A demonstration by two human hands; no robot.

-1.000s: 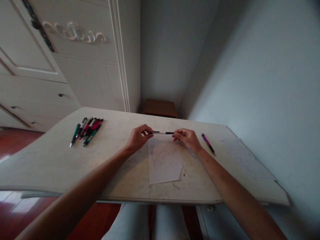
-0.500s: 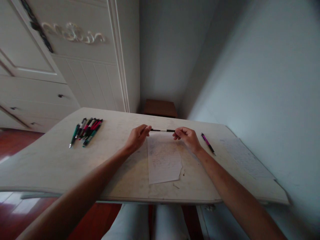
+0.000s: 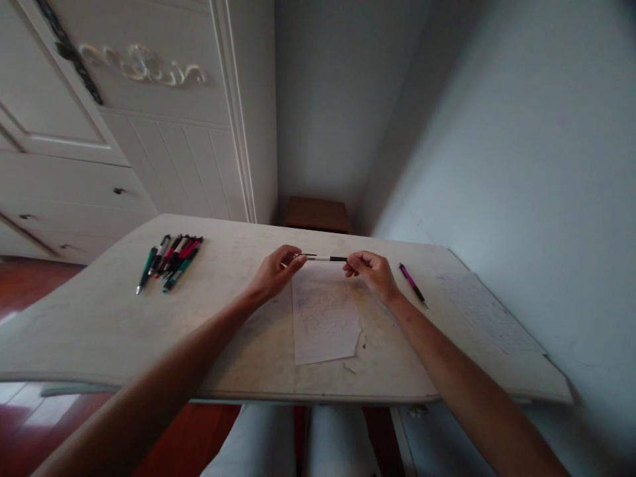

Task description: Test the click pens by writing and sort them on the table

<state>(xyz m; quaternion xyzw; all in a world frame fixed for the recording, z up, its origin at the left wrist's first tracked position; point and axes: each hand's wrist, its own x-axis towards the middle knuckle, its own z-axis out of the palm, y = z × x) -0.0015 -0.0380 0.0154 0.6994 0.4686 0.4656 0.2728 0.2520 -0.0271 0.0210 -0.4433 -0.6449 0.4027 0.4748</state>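
Note:
A white and black pen [image 3: 324,258] lies level between my two hands, above the top edge of a scribbled sheet of paper [image 3: 325,318]. My left hand [image 3: 278,269] pinches its left end between thumb and fingers. At the other end, the black part is gripped by the fingertips of my right hand [image 3: 370,270]. The pen's two ends are hidden by my fingers. To the right of my right hand, a purple and black pen [image 3: 413,285] rests on the table.
Several pens [image 3: 175,260] in green, pink, black and white lie grouped on the left of the white table [image 3: 238,371]. Another written sheet [image 3: 489,311] lies by the wall on the right. A brown wooden box-like piece [image 3: 318,213] stands beyond the table's far edge.
My left thumb has shifted slightly right along the pen, and the fingers of that hand have changed position on its end. The right hand stays nearly still.

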